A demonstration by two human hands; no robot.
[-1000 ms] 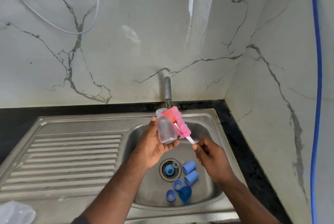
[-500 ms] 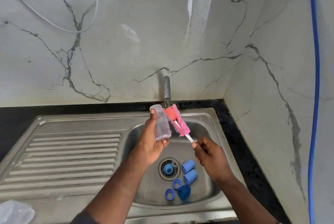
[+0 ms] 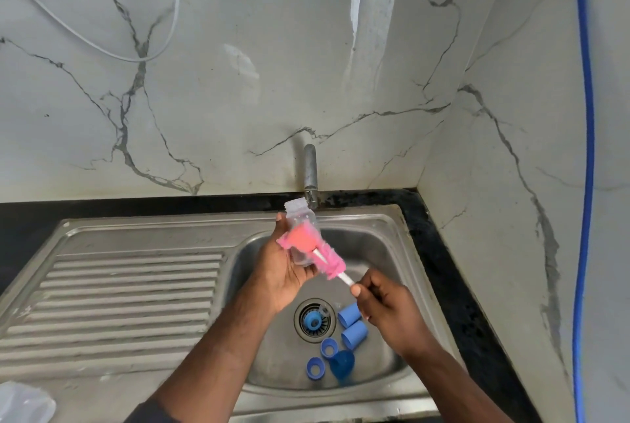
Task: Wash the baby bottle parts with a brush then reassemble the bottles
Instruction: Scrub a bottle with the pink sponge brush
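My left hand [image 3: 283, 272] grips a clear baby bottle [image 3: 300, 216] over the sink basin [image 3: 385, 252], its open neck pointing up toward the tap. A pink sponge brush [image 3: 317, 248] lies against the bottle's front side. My right hand [image 3: 385, 306] pinches the brush's white handle [image 3: 346, 278]. On the basin floor lie two blue caps [image 3: 354, 325], two blue screw rings [image 3: 322, 356], a blue funnel-shaped piece [image 3: 342, 365] and a blue part on the drain [image 3: 313, 320].
A metal tap [image 3: 310, 172] comes out of the marble wall above the basin. The ribbed drainboard [image 3: 129, 296] stretches to the left, with a clear plastic thing [image 3: 24, 404] at its front left corner. A blue hose [image 3: 584, 184] hangs down the right wall.
The brush has slid left and down, from beside the bottle to across its front. My left hand has tilted the bottle a little.
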